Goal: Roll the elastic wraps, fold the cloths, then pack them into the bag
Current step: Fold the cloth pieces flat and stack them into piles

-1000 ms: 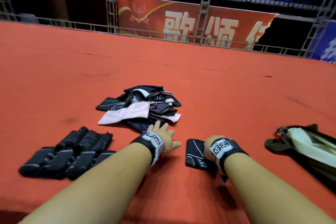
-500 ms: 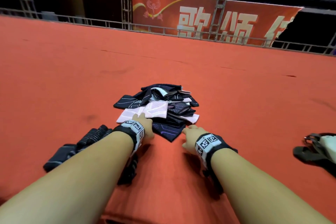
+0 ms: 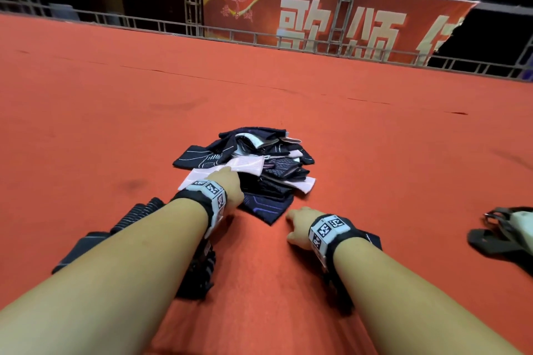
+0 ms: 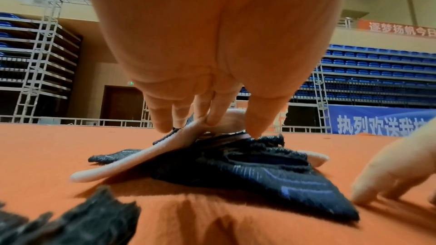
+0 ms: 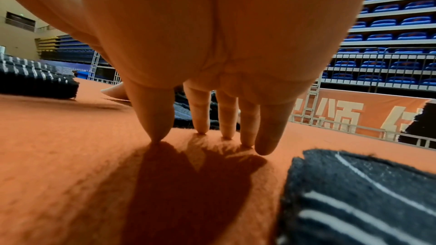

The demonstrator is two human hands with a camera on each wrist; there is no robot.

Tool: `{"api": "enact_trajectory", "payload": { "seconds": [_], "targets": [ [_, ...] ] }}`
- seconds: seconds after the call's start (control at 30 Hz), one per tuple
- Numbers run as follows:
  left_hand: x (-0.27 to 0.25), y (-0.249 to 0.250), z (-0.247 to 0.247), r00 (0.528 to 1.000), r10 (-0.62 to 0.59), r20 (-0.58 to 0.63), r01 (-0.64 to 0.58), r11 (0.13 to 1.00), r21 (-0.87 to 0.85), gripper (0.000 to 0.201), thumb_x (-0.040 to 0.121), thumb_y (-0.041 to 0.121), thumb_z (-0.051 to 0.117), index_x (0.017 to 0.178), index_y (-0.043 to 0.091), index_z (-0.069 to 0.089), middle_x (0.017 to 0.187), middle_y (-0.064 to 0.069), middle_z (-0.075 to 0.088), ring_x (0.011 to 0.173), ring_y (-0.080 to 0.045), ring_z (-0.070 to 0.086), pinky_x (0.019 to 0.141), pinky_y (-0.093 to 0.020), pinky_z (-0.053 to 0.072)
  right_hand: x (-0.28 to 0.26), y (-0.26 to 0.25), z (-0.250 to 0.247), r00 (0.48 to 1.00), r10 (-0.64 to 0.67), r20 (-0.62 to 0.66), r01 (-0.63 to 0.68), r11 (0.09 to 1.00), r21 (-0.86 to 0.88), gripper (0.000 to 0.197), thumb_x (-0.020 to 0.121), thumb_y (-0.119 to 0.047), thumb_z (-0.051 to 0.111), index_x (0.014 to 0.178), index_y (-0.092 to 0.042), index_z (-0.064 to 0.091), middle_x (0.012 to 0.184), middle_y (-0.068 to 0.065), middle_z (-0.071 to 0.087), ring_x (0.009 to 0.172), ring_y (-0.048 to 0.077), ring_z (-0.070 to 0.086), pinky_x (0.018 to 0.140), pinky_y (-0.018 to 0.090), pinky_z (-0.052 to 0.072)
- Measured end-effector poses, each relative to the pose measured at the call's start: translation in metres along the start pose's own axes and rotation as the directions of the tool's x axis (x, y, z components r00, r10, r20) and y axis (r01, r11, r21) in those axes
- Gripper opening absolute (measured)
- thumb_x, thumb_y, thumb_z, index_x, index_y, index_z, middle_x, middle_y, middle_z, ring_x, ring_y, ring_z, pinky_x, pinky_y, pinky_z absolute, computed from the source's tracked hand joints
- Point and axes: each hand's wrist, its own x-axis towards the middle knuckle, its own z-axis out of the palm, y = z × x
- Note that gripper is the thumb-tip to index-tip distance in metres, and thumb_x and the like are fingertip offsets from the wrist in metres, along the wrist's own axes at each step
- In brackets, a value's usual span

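Both hands at cloth pile [image 3: 248,170]: left hand [image 3: 230,186] pinching pink cloth [image 4: 132,161]; right hand [image 3: 300,225] spread, fingertips on carpet beside pile.

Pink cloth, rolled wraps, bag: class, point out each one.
pink cloth [image 3: 248,165]: head view, its flat top face.
rolled wraps [image 3: 138,210]: head view, ribbed side of one roll.
bag [image 3: 490,239]: head view, its dark strap.

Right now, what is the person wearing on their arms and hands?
Both forearms are bare, with no sleeves and no gloves. Each wrist carries a black strap holding a white block printed with square black-and-white code markers: one on the left wrist, one on the right wrist. The left hand and right hand are uncovered; no rings show.
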Motion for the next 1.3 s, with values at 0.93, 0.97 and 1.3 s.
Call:
{"api": "enact_trajectory", "payload": {
  "seconds": [0.93,0.97,1.3],
  "targets": [
    [-0.157,0.127,-0.05,0.912,0.273,-0.307,-0.398,0.403,-0.824,0.045,0.082,-0.016,0.055,0.107,0.015,0.076,0.091,0.003,0.077,0.07,-0.008,0.065,0.066,-0.029,0.055,-0.18,0.082,-0.01,0.957,0.266,-0.119,0.119,0.015,0.993,0.008,0.1,-0.021,0.06,0.102,-0.013,0.059,0.078,0.008,0.065,0.061,0.022,0.066,0.054,0.029,0.05],
    [-0.161,0.128,-0.045,0.92,0.275,-0.278,-0.367,0.367,-0.855,0.045,0.083,-0.018,0.054,0.107,0.012,0.076,0.1,-0.004,0.077,0.077,-0.013,0.068,0.072,-0.033,0.058,-0.185,0.084,-0.005,0.953,0.274,-0.126,0.13,0.004,0.992,0.005,0.099,-0.019,0.06,0.099,-0.014,0.059,0.069,0.005,0.063,0.055,0.02,0.063,0.053,0.029,0.048],
    [-0.17,0.097,-0.003,0.984,0.163,-0.076,-0.125,0.313,-0.942,0.039,0.088,-0.018,0.05,0.118,0.002,0.067,0.087,-0.009,0.059,0.057,-0.01,0.058,0.054,-0.024,0.053,-0.196,0.071,0.015,0.961,0.245,-0.126,0.102,0.11,0.989,0.006,0.093,-0.009,0.061,0.088,-0.012,0.058,0.067,0.008,0.058,0.052,0.021,0.054,0.048,0.029,0.047]
  ]
}}
